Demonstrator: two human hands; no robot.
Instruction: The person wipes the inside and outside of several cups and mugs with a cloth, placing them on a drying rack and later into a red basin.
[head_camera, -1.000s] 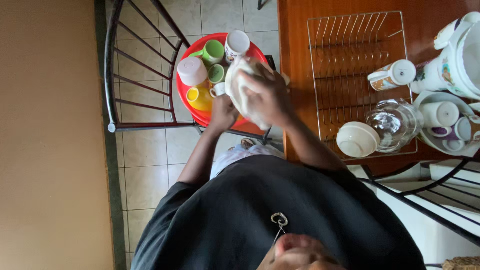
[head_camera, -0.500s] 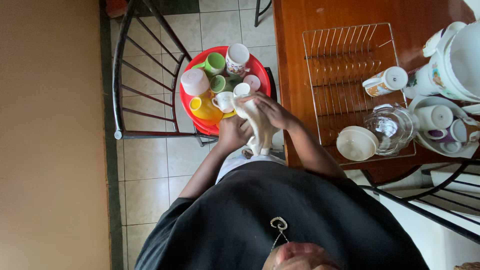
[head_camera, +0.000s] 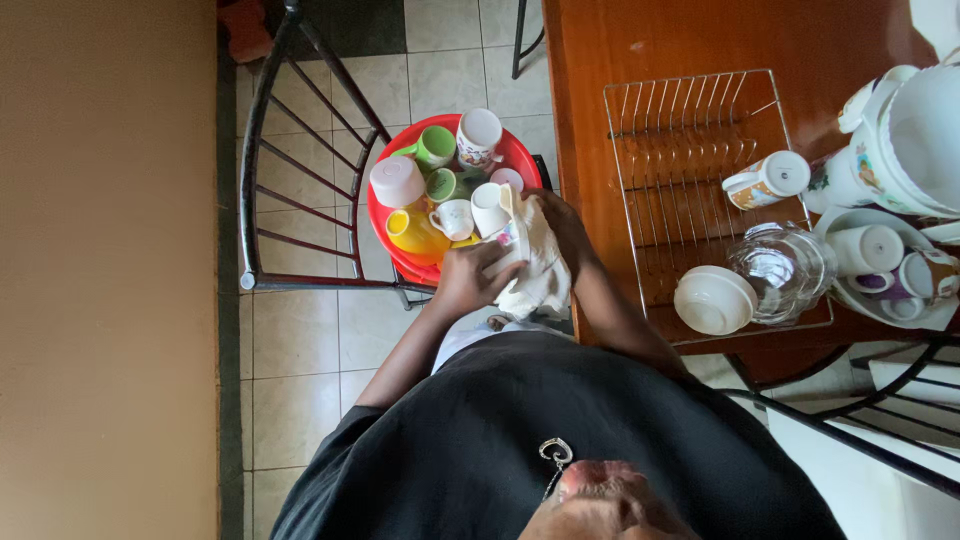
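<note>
White mug (head_camera: 492, 212) sits over the near edge of the red basin (head_camera: 400, 250), half wrapped in a cream cloth (head_camera: 535, 265). My left hand (head_camera: 465, 280) is curled round the mug's base, fingers closed on it. My right hand (head_camera: 565, 225) lies against the cloth from the table side; its fingers are hidden behind the fabric, can't tell how closed. Basin rests on a metal chair (head_camera: 290, 150), packed with cups: green cup (head_camera: 436, 146), yellow cup (head_camera: 410, 232), pink cup (head_camera: 396, 182). To the right, wooden table (head_camera: 680, 30) with wire rack (head_camera: 700, 170) holding a glass jar (head_camera: 782, 258) and white bowl (head_camera: 714, 300).
</note>
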